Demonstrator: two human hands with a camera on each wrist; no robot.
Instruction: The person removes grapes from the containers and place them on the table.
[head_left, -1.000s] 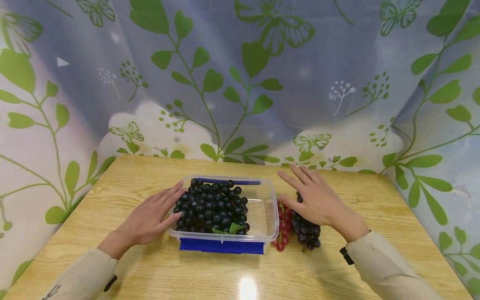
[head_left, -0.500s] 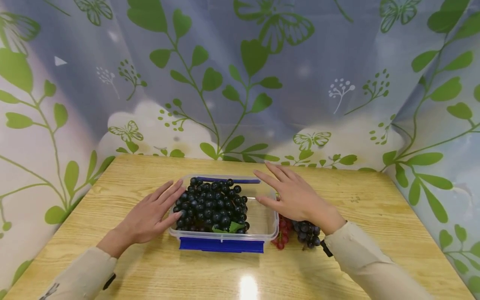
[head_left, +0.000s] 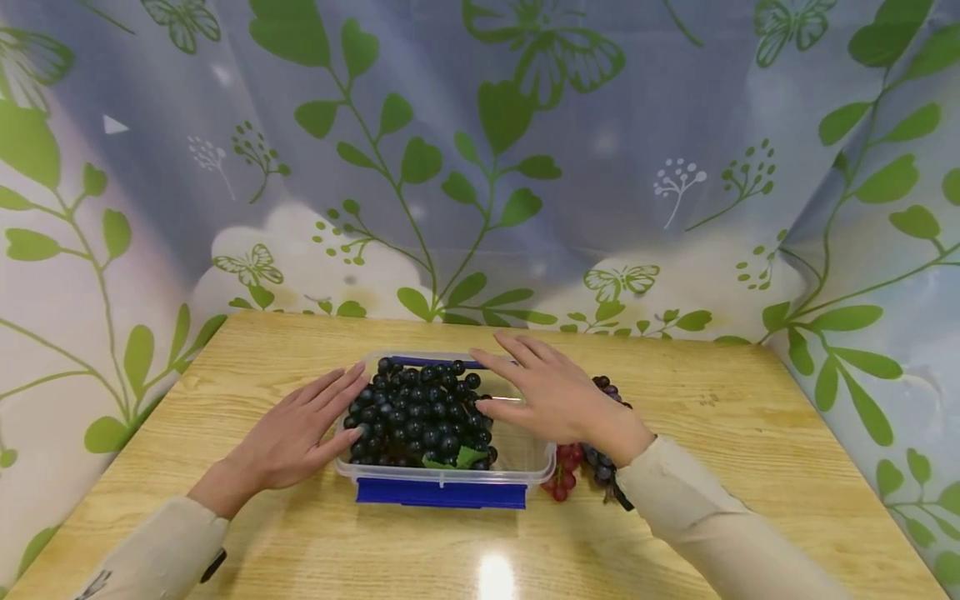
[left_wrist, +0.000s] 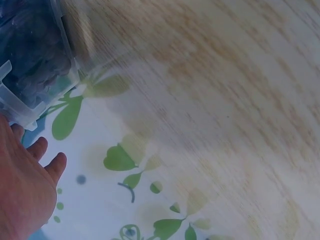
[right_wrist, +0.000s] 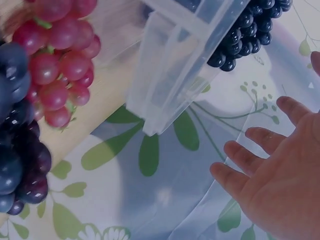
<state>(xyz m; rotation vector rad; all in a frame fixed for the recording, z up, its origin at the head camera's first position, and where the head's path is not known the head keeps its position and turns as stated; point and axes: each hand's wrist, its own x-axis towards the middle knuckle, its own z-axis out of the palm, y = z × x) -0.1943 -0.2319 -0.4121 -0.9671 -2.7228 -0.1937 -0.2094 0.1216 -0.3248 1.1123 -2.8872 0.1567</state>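
Observation:
A clear plastic food container (head_left: 442, 476) with blue side clips stands on the table. Black grapes (head_left: 420, 417) with a green leaf heap up in its left and middle part. My left hand (head_left: 292, 437) rests along the container's left side, fingers straight, fingertips at the rim. Over the container's right half hovers my right hand (head_left: 558, 398), fingers spread and holding nothing, thumb tip near the black grapes. Beside the container's right wall lie red grapes (right_wrist: 60, 60) and a dark purple bunch (right_wrist: 20, 150), both partly covered by my right hand and wrist in the head view.
The wooden table (head_left: 300, 542) ends at the back against a hanging cloth (head_left: 600, 125) printed with leaves and butterflies. More of this cloth closes off the left and right sides.
My right hand has moved left, from above the red and purple grapes to above the container. My left hand, the container and the grapes have stayed in place.

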